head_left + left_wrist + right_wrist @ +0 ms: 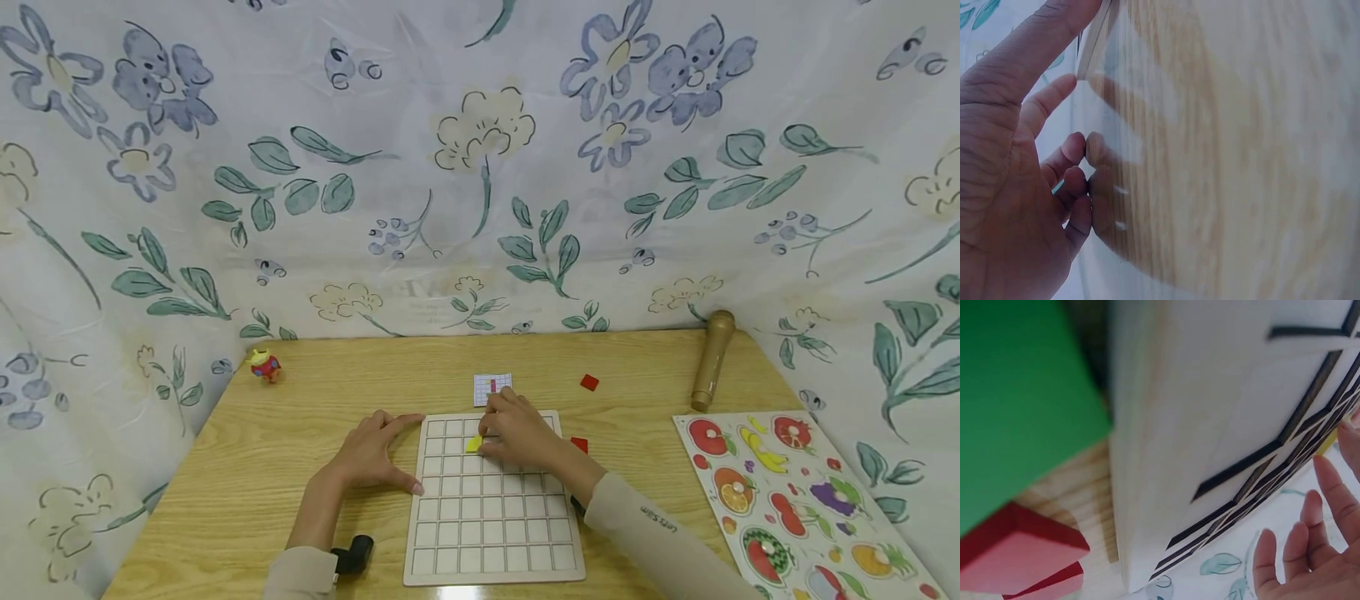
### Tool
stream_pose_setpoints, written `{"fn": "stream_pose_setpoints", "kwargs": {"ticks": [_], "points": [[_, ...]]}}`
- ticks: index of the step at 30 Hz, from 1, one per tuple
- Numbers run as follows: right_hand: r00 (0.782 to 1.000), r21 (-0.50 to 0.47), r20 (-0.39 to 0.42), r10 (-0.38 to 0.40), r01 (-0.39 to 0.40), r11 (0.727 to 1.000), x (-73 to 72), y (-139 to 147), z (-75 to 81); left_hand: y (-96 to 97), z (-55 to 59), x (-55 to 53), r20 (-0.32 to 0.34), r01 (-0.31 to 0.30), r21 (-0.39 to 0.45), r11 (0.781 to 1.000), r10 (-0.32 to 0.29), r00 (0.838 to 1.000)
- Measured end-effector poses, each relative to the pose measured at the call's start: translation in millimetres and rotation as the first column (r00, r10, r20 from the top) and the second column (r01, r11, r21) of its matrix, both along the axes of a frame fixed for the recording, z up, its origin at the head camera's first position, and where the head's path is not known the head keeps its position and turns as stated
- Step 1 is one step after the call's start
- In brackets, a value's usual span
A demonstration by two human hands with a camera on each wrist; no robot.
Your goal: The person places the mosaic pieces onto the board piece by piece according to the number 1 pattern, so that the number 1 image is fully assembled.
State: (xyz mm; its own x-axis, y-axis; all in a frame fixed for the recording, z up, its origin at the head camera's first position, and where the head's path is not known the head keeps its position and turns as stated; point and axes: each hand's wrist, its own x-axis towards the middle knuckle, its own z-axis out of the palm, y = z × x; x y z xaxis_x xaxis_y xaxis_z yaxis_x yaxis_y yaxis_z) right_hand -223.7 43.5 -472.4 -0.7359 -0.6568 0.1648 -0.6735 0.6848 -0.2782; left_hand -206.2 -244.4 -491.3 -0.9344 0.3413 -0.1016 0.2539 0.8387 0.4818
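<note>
A pale grid board with square cells lies on the table. My left hand is spread along its left side, thumb at the edge and index finger reaching the far left corner. In the left wrist view the other fingertips rest on the tabletop. Over the board's upper cells my right hand pinches a small yellow piece. The right wrist view shows the yellow piece at the thumb and index finger, partly hidden. A small card with a printed grid lies just beyond the board.
Red pieces lie right of the board; in the right wrist view a green block stands by its edge. A fruit picture board and a wooden cylinder are at right, a small toy figure at back left.
</note>
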Motion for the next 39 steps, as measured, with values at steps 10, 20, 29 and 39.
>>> {"fn": "stream_pose_setpoints", "kwargs": {"ticks": [10,20,29,39], "points": [[1.000,-0.010,-0.026,0.003,-0.003,1.000,0.3,1,0.8,0.4,1.0,0.3,0.003,-0.007,0.000,1.000,0.007,1.000],[1.000,0.006,-0.009,-0.009,0.009,1.000,-0.1,1,1.2,1.8,1.6,1.0,0.003,-0.012,0.002,1.000,0.012,1.000],[0.997,-0.062,0.065,-0.040,0.044,0.997,-4.3,11,7.4,2.5,4.1,2.4,0.006,-0.009,-0.003,1.000,0.009,1.000],[0.971,-0.178,0.234,-0.051,0.094,0.980,-14.7,51,14.7,2.6,5.2,2.6,0.006,0.007,0.003,1.000,-0.007,1.000]]}}
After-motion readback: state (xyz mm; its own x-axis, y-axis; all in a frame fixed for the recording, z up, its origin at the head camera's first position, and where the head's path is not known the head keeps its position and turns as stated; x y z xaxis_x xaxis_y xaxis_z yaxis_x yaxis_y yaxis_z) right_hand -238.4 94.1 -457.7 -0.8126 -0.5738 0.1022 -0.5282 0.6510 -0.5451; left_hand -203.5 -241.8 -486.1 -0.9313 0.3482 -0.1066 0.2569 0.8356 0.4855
